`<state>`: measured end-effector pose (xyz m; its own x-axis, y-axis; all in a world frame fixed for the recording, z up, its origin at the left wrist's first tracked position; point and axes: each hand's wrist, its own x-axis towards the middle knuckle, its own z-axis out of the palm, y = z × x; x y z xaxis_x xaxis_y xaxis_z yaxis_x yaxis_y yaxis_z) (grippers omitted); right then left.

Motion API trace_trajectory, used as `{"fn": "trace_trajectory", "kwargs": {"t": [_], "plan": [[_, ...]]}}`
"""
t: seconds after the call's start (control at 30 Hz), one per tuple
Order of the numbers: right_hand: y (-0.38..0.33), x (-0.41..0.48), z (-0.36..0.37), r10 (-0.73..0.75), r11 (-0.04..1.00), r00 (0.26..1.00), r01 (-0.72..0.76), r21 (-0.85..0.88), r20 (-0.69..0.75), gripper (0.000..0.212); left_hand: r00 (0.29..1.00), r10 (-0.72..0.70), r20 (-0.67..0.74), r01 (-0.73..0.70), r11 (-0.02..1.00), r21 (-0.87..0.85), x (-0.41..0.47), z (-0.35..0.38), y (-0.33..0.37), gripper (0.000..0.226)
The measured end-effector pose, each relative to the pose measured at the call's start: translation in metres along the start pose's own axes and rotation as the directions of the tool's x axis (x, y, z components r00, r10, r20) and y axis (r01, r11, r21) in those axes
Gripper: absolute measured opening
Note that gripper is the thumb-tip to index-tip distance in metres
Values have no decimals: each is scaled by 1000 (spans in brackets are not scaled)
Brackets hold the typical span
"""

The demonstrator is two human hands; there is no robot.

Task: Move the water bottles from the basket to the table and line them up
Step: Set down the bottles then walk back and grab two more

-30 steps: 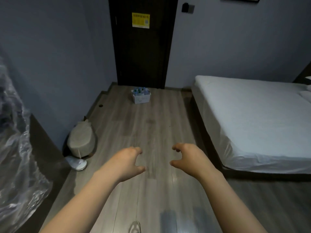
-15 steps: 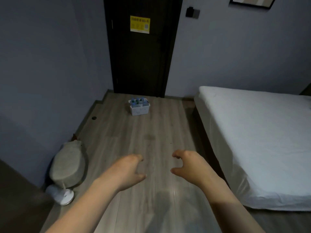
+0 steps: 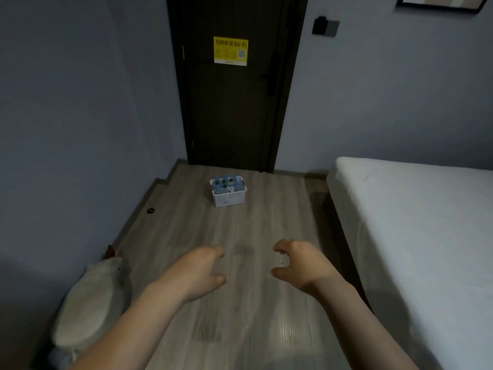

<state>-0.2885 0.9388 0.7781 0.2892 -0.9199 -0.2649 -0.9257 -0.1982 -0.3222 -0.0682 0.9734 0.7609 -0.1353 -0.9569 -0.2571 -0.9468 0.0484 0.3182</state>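
The white perforated plastic basket (image 3: 229,198) of clear blue-capped water bottles (image 3: 226,182) sits on the grey wood-plank floor (image 3: 253,303) at centre frame, before the dark door (image 3: 234,102). It shows lower and nearer than half a second ago. The beige plush toy (image 3: 93,303) has slid further toward the lower left corner. The left hand (image 3: 198,271) and right hand (image 3: 298,264) stay in the lower centre, fingers (image 3: 278,245) loosely curled apart, holding nothing.

floor (image 3: 240,263): wood-look planks, faint sheen | basket (image 3: 229,199): white perforated plastic | bed (image 3: 413,222): white matt cloth
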Motion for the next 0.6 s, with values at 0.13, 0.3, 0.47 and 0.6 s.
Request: {"fn": "trace_trajectory", "kwargs": {"t": [0.13,0.3,0.47,0.6], "plan": [[13,60,-16,9,1000,998,-9,-2,62,55,1000,-12,-3,12,1000,-17,56,-12,-6,50],[27,141,-29,18,1000,998,-18,3,64,53,1000,-26,10,26,999,-40,134,-30,-23,49],[31,229,-45,10,1000,999,-10,-8,45,54,1000,-19,13,19,998,-58,220,-57,-46,46],[30,300,-67,11,1000,999,-11,6,49,52,1000,-28,7,29,998,-54,291,-86,-65,46]]}}
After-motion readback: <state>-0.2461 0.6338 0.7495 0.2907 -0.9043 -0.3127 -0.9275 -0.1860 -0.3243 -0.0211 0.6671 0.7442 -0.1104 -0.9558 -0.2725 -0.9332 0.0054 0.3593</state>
